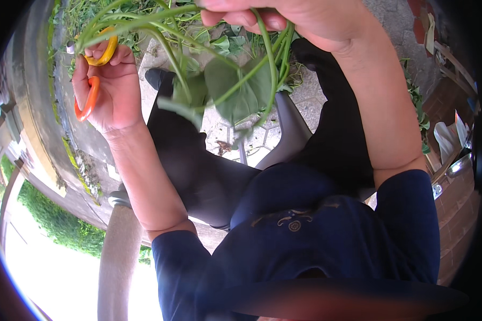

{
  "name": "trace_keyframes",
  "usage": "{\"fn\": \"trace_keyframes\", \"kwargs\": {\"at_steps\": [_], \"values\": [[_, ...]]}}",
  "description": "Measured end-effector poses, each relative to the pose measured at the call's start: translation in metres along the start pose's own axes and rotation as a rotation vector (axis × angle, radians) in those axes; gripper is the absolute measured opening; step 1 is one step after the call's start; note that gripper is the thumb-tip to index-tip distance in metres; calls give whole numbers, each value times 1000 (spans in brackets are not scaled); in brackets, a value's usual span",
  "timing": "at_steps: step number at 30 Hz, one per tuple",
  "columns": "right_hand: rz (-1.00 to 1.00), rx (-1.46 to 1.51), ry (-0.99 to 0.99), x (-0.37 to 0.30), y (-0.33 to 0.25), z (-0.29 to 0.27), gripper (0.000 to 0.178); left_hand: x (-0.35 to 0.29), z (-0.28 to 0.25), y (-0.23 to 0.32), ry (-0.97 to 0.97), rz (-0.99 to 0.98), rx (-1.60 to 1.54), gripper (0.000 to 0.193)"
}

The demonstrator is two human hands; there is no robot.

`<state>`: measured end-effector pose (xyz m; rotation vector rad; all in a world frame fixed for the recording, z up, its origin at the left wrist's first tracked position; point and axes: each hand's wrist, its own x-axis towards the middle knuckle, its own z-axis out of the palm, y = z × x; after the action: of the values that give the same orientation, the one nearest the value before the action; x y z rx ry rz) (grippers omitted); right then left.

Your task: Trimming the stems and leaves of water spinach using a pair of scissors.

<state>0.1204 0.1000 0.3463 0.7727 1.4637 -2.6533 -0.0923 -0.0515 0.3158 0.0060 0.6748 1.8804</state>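
Observation:
Yellow-and-orange-handled scissors point(110, 51) are in my left hand point(118, 88), raised at the upper left. Fingers pass through the yellow loop, and the orange loop sits at the thumb side. The blades are mostly hidden behind stems. My right hand point(305, 20), at the top edge and partly cut off, is closed round a bunch of long green leafy stems point(273, 69). Those stems arch leftward to the scissors, and large leaves point(233, 88) hang down between my knees. Whether the blades touch a stem I cannot tell.
Loose greens point(225, 44) lie in a heap on the paving beyond my feet. Between my black-clad legs stands a grey plastic piece point(286, 128). A curved concrete edge point(37, 115) runs along the left. Wooden pieces and clutter point(452, 139) are at the right.

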Motion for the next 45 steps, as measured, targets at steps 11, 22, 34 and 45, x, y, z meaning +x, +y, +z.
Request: {"fn": "trace_keyframes", "kwargs": {"at_steps": [11, 22, 34, 45], "values": [[-91, 466, 45, 12, 6, -25, 22, 3, 3, -10, 58, -118, 125, 13], [-45, 298, -20, -2, -1, -16, 21, -17, 18, -39, -104, -115, 441, 45], [-7, 108, -204, 7, 17, -21, 18, -19, 35, -29, -98, 19, 404, 40], [-66, -73, -110, 10, 14, 4, 17, -21, 25, -11, -200, -45, 189, 21]]}}
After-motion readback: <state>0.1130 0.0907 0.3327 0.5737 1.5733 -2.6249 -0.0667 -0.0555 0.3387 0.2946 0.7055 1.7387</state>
